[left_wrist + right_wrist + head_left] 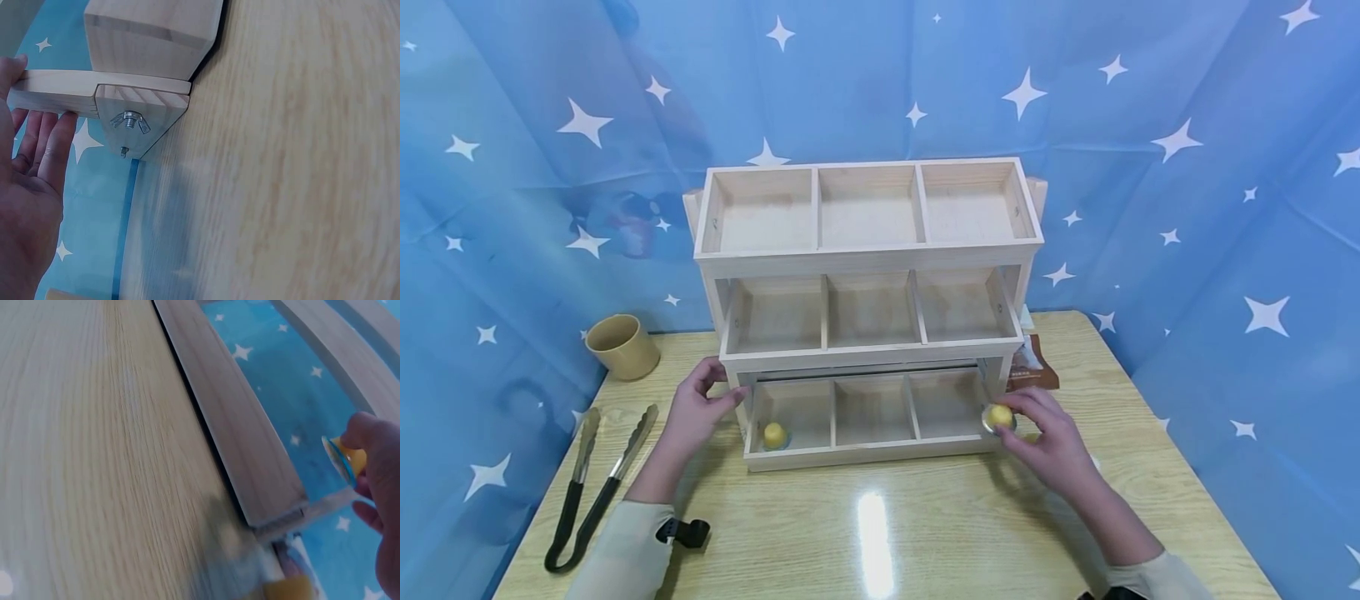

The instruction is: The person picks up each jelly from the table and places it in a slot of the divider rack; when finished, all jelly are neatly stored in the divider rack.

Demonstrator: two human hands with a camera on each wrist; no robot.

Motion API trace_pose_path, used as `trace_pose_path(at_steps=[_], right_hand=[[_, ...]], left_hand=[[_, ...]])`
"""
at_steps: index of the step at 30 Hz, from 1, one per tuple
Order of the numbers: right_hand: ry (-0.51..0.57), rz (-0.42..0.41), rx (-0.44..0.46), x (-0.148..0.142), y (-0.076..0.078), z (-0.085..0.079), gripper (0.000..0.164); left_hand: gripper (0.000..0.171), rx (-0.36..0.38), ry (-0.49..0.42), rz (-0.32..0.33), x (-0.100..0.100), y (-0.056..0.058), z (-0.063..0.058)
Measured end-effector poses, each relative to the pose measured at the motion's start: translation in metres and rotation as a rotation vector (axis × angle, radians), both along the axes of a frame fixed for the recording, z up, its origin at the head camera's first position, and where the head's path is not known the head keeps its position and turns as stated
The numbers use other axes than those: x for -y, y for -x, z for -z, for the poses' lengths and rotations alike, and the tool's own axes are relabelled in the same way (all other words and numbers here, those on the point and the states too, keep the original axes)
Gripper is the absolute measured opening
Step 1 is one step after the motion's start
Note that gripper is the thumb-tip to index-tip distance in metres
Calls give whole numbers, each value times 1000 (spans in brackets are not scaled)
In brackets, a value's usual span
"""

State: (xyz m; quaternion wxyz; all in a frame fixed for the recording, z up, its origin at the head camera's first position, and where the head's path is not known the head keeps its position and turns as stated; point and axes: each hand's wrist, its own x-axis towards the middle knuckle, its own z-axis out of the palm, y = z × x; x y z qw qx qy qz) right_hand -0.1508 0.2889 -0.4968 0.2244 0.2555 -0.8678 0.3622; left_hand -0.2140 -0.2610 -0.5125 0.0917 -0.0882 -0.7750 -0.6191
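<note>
A three-tier wooden rack (872,357) stands on the table, each tier split into three compartments. My left hand (694,410) grips its left upright (59,87), thumb on one side and fingers on the other. My right hand (1051,440) pinches a small yellow ball-like piece with a round, clear-looking disc (340,459), held at the bottom tier's right end. A similar yellow piece (774,435) sits in the bottom tier's left compartment. Another yellow thing (287,589) lies beyond the rack's right end, partly hidden by my right hand in the head view.
Black-handled metal tongs (597,492) lie on the left of the table, near a tan cup (622,347). Behind the rack's right side is a brown packet (1032,367). A blue star-patterned curtain (1210,208) hangs around the table.
</note>
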Motion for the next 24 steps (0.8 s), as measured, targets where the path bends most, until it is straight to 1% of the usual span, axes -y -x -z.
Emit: trace_pose_path(at_steps=[4, 10, 14, 19, 24], right_hand=[[24, -54, 16, 15, 4, 0, 44], [52, -156, -3, 42, 12, -4, 45], [58, -227, -7, 62, 15, -4, 44], [24, -244, 20, 88, 19, -5, 41], [12, -273, 50, 117, 25, -8, 38]], left_hand=[[39, -2, 2, 2, 1, 0, 0], [39, -11, 25, 3, 2, 2, 1], [39, -4, 40, -3, 2, 2, 1], [39, 7, 38, -2, 1, 1, 1], [39, 9, 30, 1, 1, 1, 0]])
